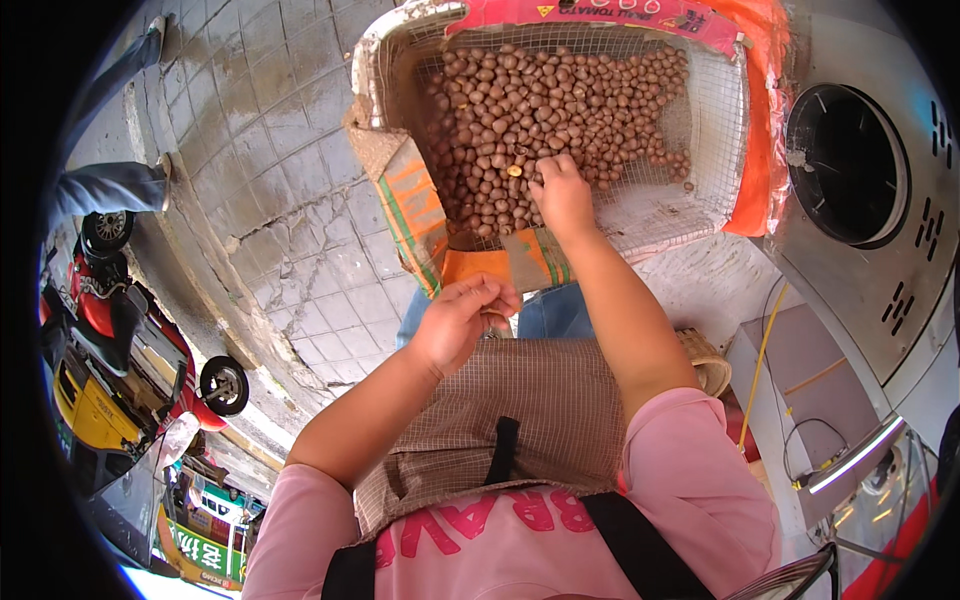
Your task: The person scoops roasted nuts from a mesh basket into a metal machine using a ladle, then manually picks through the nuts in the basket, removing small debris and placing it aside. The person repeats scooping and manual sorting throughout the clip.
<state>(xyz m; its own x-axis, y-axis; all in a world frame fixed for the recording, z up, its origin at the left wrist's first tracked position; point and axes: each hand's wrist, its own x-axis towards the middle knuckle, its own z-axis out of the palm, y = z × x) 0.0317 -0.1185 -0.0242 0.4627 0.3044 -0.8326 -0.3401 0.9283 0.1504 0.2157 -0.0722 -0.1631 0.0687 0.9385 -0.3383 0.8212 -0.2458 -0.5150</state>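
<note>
Many round brown nuts lie spread over a wire-mesh tray with padded, taped edges. My right hand reaches down into the tray, its fingertips bent onto the nuts; whether a nut is between them is hidden. Just left of it, one yellowish piece stands out among the brown nuts. My left hand is held above my apron, just in front of the tray's near edge. Its fingers are curled, thumb against the forefinger, and the frame does not settle whether something small is inside.
At the right stands a metal machine with a round dark opening. A wicker basket is beside my right upper arm. Wet paving lies left of the tray, with a person's legs and a red motor scooter beyond.
</note>
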